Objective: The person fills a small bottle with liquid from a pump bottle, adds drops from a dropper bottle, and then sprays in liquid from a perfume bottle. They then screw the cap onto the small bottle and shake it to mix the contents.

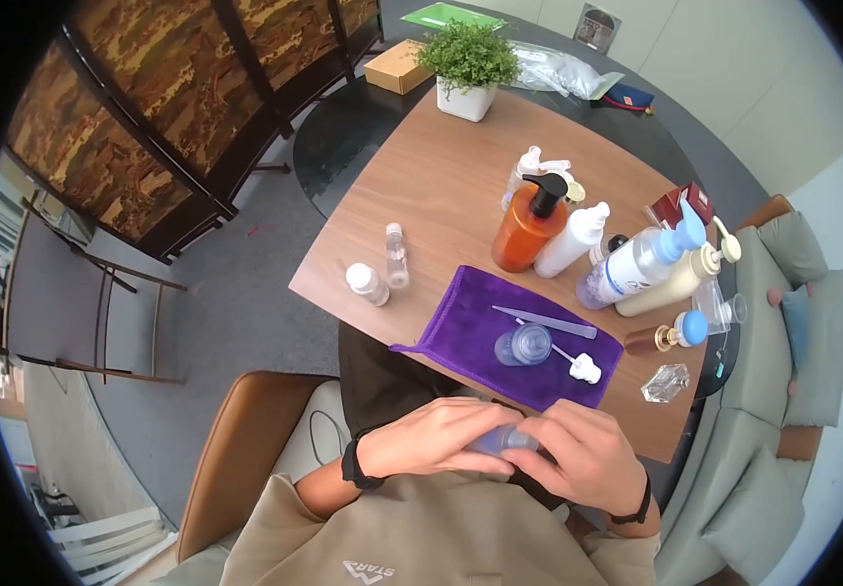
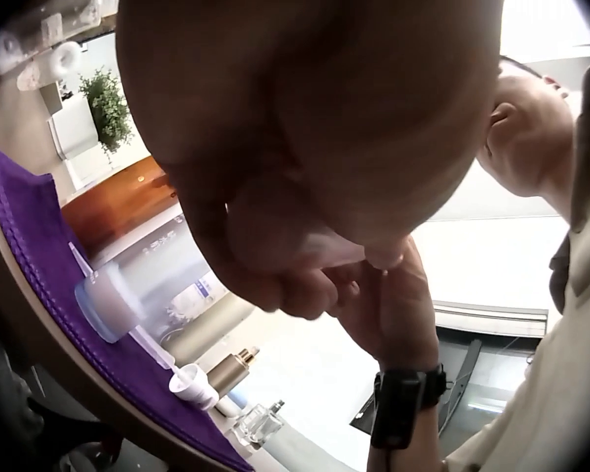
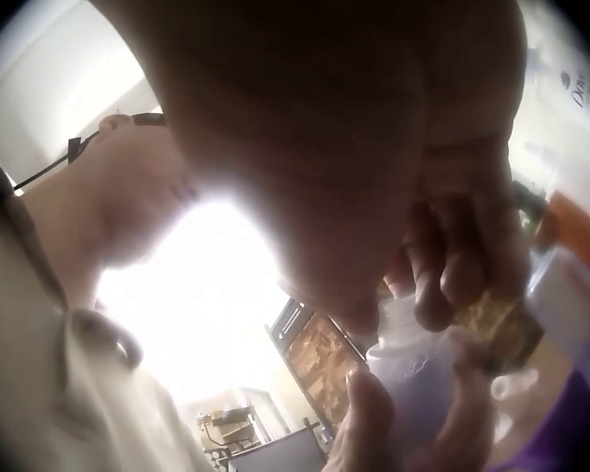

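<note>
A small translucent bluish bottle point(image 1: 502, 441) is held between both hands in front of the torso. The left hand point(image 1: 436, 437) grips its body, fingers and thumb curled round it. At the neck end, the right hand point(image 1: 583, 457) pinches it; the right wrist view shows the fingertips at the narrow neck of the bottle point(image 3: 413, 379). Beyond the hands, a purple cloth point(image 1: 461, 322) carries an open-topped clear jar point(image 1: 524, 346), a pointed translucent stick point(image 1: 548, 321) and a white pump head point(image 1: 585, 368) with a thin tube.
Several pump bottles, including an orange one point(image 1: 527, 230), stand behind the cloth. Two small clear bottles point(image 1: 368, 283) are at the table's left. A potted plant point(image 1: 467, 63) stands at the far corner; a glass stopper-like piece point(image 1: 666, 383) lies right. A chair point(image 1: 236, 439) is at lower left.
</note>
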`<action>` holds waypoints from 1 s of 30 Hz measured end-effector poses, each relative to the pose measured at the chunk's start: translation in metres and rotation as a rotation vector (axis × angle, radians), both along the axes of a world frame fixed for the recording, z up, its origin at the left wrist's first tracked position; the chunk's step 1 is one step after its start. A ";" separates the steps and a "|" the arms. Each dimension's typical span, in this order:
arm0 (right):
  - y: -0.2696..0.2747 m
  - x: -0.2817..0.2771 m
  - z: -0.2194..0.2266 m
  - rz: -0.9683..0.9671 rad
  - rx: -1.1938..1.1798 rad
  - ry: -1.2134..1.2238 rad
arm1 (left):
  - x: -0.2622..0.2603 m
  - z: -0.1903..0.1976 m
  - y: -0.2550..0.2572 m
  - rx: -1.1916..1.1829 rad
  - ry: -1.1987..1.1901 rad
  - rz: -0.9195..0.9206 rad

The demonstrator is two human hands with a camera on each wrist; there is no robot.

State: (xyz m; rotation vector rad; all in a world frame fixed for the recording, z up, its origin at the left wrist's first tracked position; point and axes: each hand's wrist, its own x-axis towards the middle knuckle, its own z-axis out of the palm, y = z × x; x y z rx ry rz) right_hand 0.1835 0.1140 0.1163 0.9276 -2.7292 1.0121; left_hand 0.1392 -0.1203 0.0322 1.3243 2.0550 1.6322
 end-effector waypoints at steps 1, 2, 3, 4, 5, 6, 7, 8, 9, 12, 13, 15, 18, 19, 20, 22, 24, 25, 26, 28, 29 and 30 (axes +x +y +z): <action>0.000 0.001 -0.003 0.001 0.000 -0.001 | -0.001 -0.002 -0.002 -0.007 0.008 -0.043; 0.000 0.002 -0.006 0.024 -0.007 0.010 | 0.000 -0.004 -0.004 -0.007 0.009 -0.042; 0.000 0.002 -0.009 0.045 -0.014 0.020 | 0.002 -0.007 -0.006 -0.009 -0.028 -0.048; 0.000 0.002 -0.012 0.041 -0.012 0.022 | 0.005 -0.010 -0.007 -0.010 -0.065 -0.058; -0.001 0.003 -0.014 0.068 0.001 0.020 | 0.007 -0.012 -0.008 -0.008 -0.066 -0.065; -0.001 0.002 -0.015 0.098 0.014 0.020 | 0.008 -0.014 -0.009 -0.009 -0.129 -0.075; -0.002 0.002 -0.016 0.097 0.015 0.021 | 0.008 -0.017 -0.011 -0.011 -0.193 -0.083; -0.003 0.001 -0.017 0.126 0.016 -0.014 | 0.008 -0.021 -0.012 -0.011 -0.194 -0.085; -0.004 0.001 -0.018 0.156 0.016 -0.050 | 0.008 -0.026 -0.014 0.009 -0.309 -0.145; -0.003 0.002 -0.023 0.232 0.003 -0.057 | 0.006 -0.041 -0.017 0.023 -0.515 -0.280; -0.003 0.001 -0.024 0.232 -0.004 -0.064 | 0.006 -0.045 -0.019 0.015 -0.595 -0.354; -0.009 -0.004 -0.019 0.187 -0.077 0.060 | 0.001 -0.039 -0.014 0.029 -0.466 -0.260; -0.012 0.014 -0.016 -0.041 -0.026 -0.088 | 0.000 -0.024 -0.014 0.036 -0.373 -0.180; -0.007 0.019 -0.021 -0.095 0.112 -0.138 | 0.000 -0.021 -0.012 0.029 -0.421 -0.189; -0.003 0.018 -0.025 -0.068 0.149 -0.118 | 0.000 -0.019 -0.011 0.011 -0.424 -0.207; 0.000 0.014 -0.032 -0.013 0.058 -0.060 | -0.003 -0.021 -0.011 -0.025 -0.434 -0.216; -0.005 0.009 -0.031 0.048 -0.039 -0.007 | -0.001 -0.025 -0.014 -0.067 -0.449 -0.217; -0.010 0.009 -0.027 0.007 -0.102 -0.018 | 0.000 -0.028 -0.013 -0.038 -0.432 -0.201; -0.012 0.010 -0.025 -0.036 -0.163 -0.029 | 0.001 -0.031 -0.012 -0.006 -0.415 -0.187; -0.008 0.016 -0.030 -0.061 -0.088 -0.072 | 0.002 -0.033 -0.012 -0.045 -0.430 -0.200; -0.006 0.020 -0.034 -0.084 -0.013 -0.111 | 0.002 -0.033 -0.012 -0.084 -0.439 -0.211; 0.001 0.023 -0.040 -0.054 0.056 -0.148 | 0.002 -0.034 -0.010 -0.087 -0.439 -0.217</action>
